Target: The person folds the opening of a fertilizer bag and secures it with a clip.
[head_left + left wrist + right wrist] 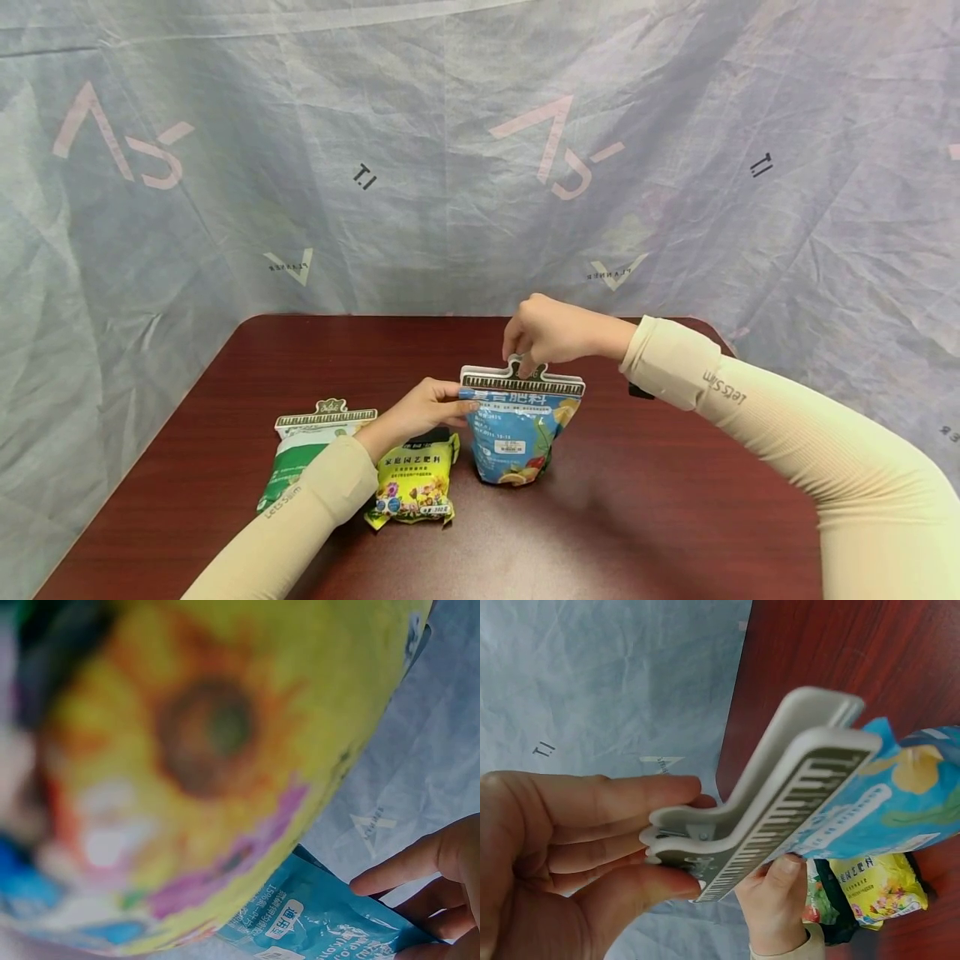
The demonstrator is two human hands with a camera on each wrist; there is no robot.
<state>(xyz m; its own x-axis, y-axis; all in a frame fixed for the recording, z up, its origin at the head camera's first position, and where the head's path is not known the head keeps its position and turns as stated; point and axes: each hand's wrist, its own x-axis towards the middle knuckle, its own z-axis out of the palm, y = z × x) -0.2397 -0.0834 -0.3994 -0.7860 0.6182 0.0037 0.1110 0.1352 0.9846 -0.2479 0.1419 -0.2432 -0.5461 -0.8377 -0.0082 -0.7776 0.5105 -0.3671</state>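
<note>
A blue fertilizer bag printed with fruit stands upright at the table's middle. Along its top edge sits a wide bag clip with a piano-key pattern. My right hand pinches the clip's handle between thumb and fingers; in the right wrist view the clip spans the bag's top. With thumb and fingers, my left hand pinches the bag's upper left edge just below the clip. In the left wrist view, a blurred yellow bag fills most of the picture, and the blue bag shows beneath it.
A yellow fertilizer bag with printed flowers stands left of the blue one, near my left wrist. Farther left, a green and white bag carries a similar clip. A dark object shows partly below my right cuff. Grey cloth hangs behind the table.
</note>
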